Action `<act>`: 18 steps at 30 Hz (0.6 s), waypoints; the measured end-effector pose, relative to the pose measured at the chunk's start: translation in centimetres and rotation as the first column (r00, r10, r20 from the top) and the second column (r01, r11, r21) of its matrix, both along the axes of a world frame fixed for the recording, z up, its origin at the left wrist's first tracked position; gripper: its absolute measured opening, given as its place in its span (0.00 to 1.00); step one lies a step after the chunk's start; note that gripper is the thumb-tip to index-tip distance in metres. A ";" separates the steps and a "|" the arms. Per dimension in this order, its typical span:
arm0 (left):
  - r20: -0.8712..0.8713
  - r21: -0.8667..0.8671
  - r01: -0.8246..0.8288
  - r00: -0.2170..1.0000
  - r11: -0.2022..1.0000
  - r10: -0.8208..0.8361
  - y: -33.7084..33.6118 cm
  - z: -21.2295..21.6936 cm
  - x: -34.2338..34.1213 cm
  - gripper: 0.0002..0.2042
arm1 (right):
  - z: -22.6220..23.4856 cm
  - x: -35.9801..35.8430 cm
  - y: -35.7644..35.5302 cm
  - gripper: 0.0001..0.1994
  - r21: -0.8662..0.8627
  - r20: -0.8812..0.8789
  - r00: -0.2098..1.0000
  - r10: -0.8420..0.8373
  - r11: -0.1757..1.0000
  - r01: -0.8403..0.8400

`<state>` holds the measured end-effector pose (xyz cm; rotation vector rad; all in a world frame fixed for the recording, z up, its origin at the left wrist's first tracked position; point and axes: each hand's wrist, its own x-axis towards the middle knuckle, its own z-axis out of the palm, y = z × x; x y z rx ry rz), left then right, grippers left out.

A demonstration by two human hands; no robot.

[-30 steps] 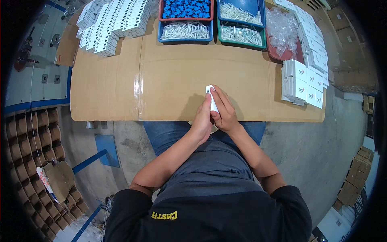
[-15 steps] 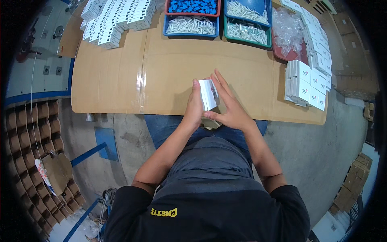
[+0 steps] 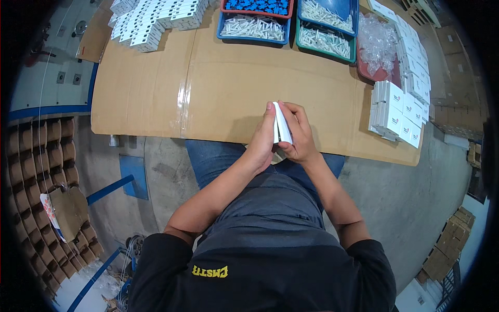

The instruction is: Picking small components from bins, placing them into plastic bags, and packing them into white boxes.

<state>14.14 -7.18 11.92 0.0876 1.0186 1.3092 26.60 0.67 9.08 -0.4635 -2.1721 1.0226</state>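
Observation:
Near the front edge of the table, a small white box (image 3: 284, 131) is upright between my two hands. My left hand (image 3: 263, 139) is closed against its left side, thumb at the top. My right hand (image 3: 303, 136) presses on the right side, with the fingers curled over the far end and the thumb at the near end. A narrow dark wedge-shaped gap shows between two white faces of the box. Whatever is inside that gap is too dark to make out, and both palms hide the box's sides.
Cardboard (image 3: 223, 93) covers the table. Along the back stand a red tray of blue parts (image 3: 257, 6), a blue tray (image 3: 253, 37) and a green tray (image 3: 325, 52) of white pieces. Clear plastic bags (image 3: 377, 44) lie beside white boxes (image 3: 397, 112); more white boxes (image 3: 156, 23) stand back left.
My right hand has gone from spread fingers to a closed grip on the box. Both hands and the box have shifted slightly right, and a wedge-shaped gap now shows in it.

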 end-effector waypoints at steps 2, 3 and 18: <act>0.008 0.000 0.006 1.000 1.000 -0.006 0.0 -0.1 0.1 0.34 | -0.1 0.0 -0.1 0.47 0.007 -0.025 1.000 -0.008 1.000 0.008; 0.009 0.003 -0.018 1.000 1.000 0.018 -0.1 -0.1 0.2 0.34 | -0.1 0.1 -0.1 0.47 -0.005 0.000 1.000 0.005 1.000 -0.005; -0.376 0.223 -0.040 0.918 0.974 0.124 -0.9 -2.2 -1.5 0.31 | 0.9 -1.2 -1.4 0.46 -0.593 0.027 1.000 0.004 0.805 0.012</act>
